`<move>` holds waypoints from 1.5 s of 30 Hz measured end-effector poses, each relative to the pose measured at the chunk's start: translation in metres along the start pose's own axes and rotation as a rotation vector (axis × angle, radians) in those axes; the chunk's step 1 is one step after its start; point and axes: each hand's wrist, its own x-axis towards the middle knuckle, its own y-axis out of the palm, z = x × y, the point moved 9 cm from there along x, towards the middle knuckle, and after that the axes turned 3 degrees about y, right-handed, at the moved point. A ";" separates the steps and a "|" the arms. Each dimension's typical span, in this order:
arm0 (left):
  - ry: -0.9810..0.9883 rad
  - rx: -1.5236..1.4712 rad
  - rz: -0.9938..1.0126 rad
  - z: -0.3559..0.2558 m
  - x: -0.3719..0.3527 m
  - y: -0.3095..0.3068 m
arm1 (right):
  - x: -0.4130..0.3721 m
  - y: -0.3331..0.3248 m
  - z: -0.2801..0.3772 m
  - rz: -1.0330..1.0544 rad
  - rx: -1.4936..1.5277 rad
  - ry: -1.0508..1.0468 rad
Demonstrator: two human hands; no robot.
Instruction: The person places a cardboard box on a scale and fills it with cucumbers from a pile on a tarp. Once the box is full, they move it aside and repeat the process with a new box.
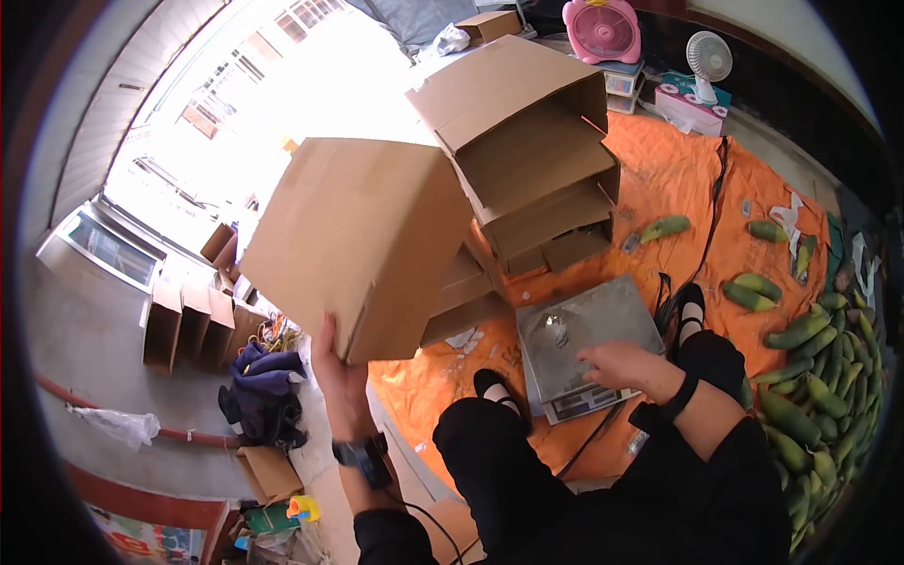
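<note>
My left hand grips the lower edge of a brown cardboard box, which is raised and tilted at the left. The fingers behind its side are partly hidden. Over a flat metal platform scale is my right hand, its fingers loosely bent, slightly apart and holding nothing visible. A bright shiny patch lies on the scale's plate. Just beyond the raised box, more open cardboard boxes are stacked on their sides, openings toward me.
An orange tarp covers the floor. Many long green radishes are heaped at the right, with several loose ones nearby. A pink fan and a white fan stand at the back. Boxes line the left wall.
</note>
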 end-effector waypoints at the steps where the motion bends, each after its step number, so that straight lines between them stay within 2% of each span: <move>1: 0.068 0.098 -0.016 -0.008 -0.021 0.000 | -0.001 0.000 0.000 0.005 0.009 0.005; 2: 0.133 0.197 -0.031 -0.015 -0.042 0.000 | -0.003 0.001 0.001 0.015 0.011 0.007; 6: 0.183 0.388 -0.028 -0.028 -0.095 0.004 | -0.007 -0.004 0.005 0.001 -0.063 0.002; 8: 0.239 0.671 0.051 -0.037 -0.106 0.022 | -0.010 0.005 0.003 0.007 -0.058 0.018; 10: 0.214 0.840 0.071 -0.037 -0.116 0.048 | -0.013 0.017 0.010 -0.004 -0.058 -0.065; 12: 0.202 1.049 0.263 -0.029 -0.120 0.078 | -0.013 0.044 0.008 0.051 -0.083 -0.078; 13: 0.180 1.048 0.279 -0.025 -0.118 0.087 | -0.014 0.056 0.013 0.090 -0.125 -0.121; 15: 0.223 1.403 0.619 0.004 -0.121 0.124 | -0.017 0.069 0.018 0.173 -0.140 -0.126; 16: 0.244 1.434 0.711 0.022 -0.121 0.136 | -0.019 0.079 0.021 0.249 -0.169 -0.149; 20: 0.181 1.519 0.938 0.100 -0.121 0.149 | -0.022 0.084 0.018 0.253 -0.162 -0.127; 23: 0.147 1.528 0.993 0.148 -0.119 0.145 | -0.015 0.091 0.013 0.177 -0.175 -0.155; 28: 0.078 1.650 1.102 0.204 -0.121 0.120 | -0.028 0.064 0.027 0.175 -0.175 -0.139; 32: 0.031 1.608 1.090 0.213 -0.115 0.108 | -0.029 0.070 0.027 0.247 -0.168 -0.103; 34: 0.081 1.585 1.103 0.209 -0.117 0.115 | -0.021 0.079 0.027 0.197 -0.210 -0.170; 37: 0.063 1.599 1.136 0.210 -0.126 0.116 | 0.009 0.113 0.010 0.147 -0.212 -0.151; 38: 0.057 1.622 1.134 0.212 -0.127 0.117 | 0.021 0.123 0.002 0.049 -0.191 -0.158; 39: 0.062 1.591 1.179 0.213 -0.133 0.124 | 0.007 0.095 0.009 0.019 -0.196 -0.107; 40: 0.019 1.525 1.124 0.211 -0.132 0.129 | -0.005 0.073 0.015 0.124 -0.244 -0.025; 41: -0.027 1.465 1.066 0.208 -0.131 0.131 | -0.013 0.056 0.018 0.053 -0.181 -0.001; 44: 0.053 1.395 1.050 0.201 -0.129 0.144 | -0.011 0.052 0.017 0.024 -0.193 -0.011; 45: 0.061 1.370 1.041 0.199 -0.127 0.143 | -0.013 0.051 0.018 0.072 -0.205 0.007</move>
